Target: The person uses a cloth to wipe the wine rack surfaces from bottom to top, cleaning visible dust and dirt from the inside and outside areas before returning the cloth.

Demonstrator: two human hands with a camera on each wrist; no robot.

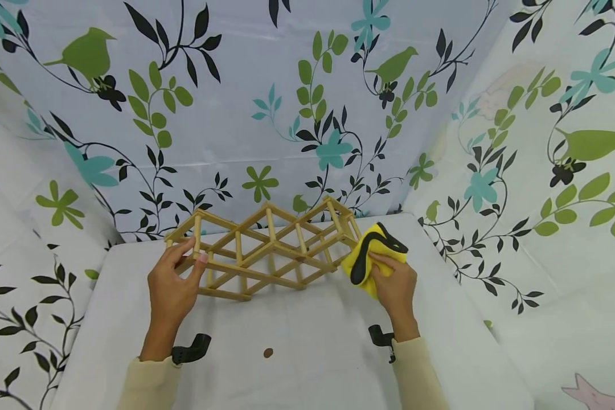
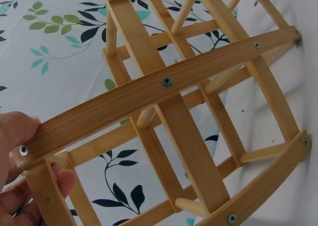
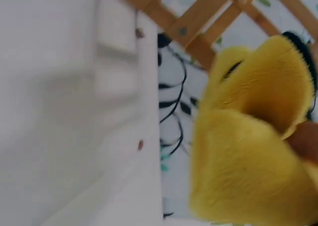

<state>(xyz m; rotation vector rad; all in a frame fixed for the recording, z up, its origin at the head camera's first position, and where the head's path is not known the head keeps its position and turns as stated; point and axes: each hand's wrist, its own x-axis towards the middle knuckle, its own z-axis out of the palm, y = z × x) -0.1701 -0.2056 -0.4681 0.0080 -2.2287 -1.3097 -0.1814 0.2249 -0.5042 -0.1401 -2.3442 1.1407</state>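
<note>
A leaf-patterned curtain (image 1: 225, 131) hangs behind your white table (image 1: 318, 353). Over the table's far part is a wooden rack (image 1: 273, 246), its left end pinched by your left hand (image 1: 174, 287). Your right hand (image 1: 397, 285) pinches a bunched yellow-and-black cloth (image 1: 363, 262) at the rack's right end. A small brown spot (image 1: 269, 353) shows nearer you.

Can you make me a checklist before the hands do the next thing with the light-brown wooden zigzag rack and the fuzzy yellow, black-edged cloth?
1. Left hand grips the rack's left end: ok.
2. Right hand holds the cloth: ok.
3. Cloth is by the rack's right end: ok.
4. Round silvery metal screws are tight: cannot tell.
5. White flat tabletop has no marks: not ok, a small brown oval spot shows between the wrists.
</note>
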